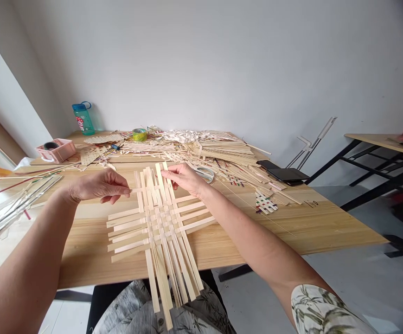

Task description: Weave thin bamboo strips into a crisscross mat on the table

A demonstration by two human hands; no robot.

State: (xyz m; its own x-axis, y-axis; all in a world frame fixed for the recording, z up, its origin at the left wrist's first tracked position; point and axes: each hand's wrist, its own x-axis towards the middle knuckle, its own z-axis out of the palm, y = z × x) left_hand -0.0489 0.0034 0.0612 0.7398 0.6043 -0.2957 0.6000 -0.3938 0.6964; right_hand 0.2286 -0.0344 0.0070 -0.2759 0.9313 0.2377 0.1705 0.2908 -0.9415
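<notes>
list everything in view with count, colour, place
woven piece: one, pale, front centre
loose strips: many, mostly pale, far side
small weaves: several, mixed colours, on table
main table: one, brown, centre
bottle: one, teal, far left
basket: one, pink, left
roll: one, dark, in basket
tape: one, yellow, far side
scissors: one pair, pale, centre
flat panel: one, black, right edge
metal frame: one, white, right
second table: one, brown, far right
left hand: one, at strip end
right hand: one, at strip tops

Pale woven strips (162, 226), crisscrossed, overhanging table edge (215, 263)
</notes>
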